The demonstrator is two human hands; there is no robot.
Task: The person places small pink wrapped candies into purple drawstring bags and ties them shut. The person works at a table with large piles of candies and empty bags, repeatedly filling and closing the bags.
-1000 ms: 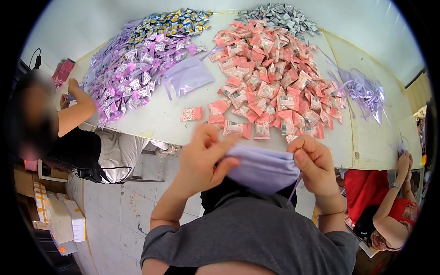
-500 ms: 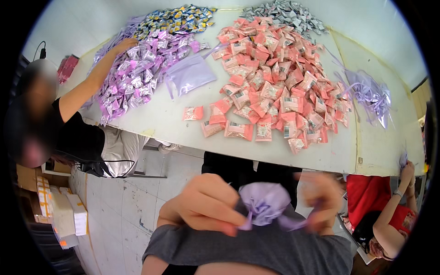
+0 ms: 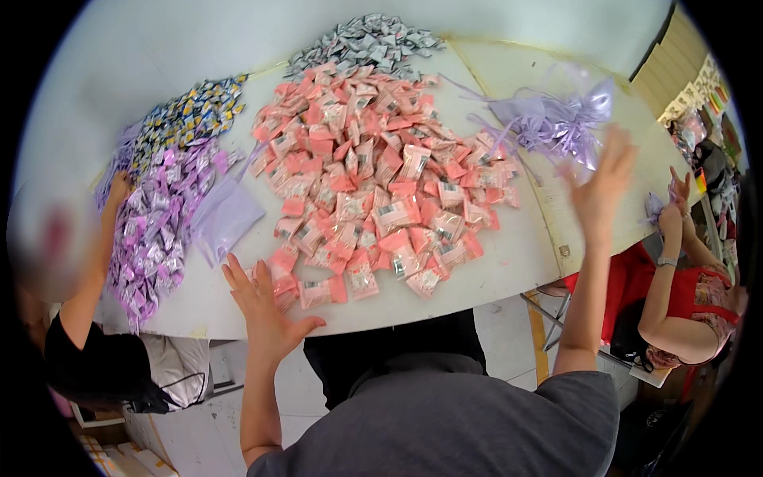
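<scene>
My left hand [image 3: 266,312] is open with its fingers spread, at the near left edge of a large heap of pink wrapped packets [image 3: 373,183]. It holds nothing. Out to the right, my right hand [image 3: 602,184] is raised, slightly blurred, fingers apart and empty. Just beyond it lies a cluster of shiny lilac drawstring pouches [image 3: 548,123], their ribbons trailing over the table. Between the pink heap and a pile of small purple packets [image 3: 163,230] rests a flat lilac pouch [image 3: 228,219].
Behind the pink heap are grey packets [image 3: 362,44]; blue-and-yellow packets [image 3: 191,111] lie far left. A co-worker's hand [image 3: 119,189] reaches into the left piles. At the right, another person's hands [image 3: 674,208] hold a lilac pouch. The white table [image 3: 509,274] has a curved near edge.
Both my hands have gone from my lap to the table, spreading apart and opening. The gathered lilac pouch between them has left my hands. The view has turned rightward.
</scene>
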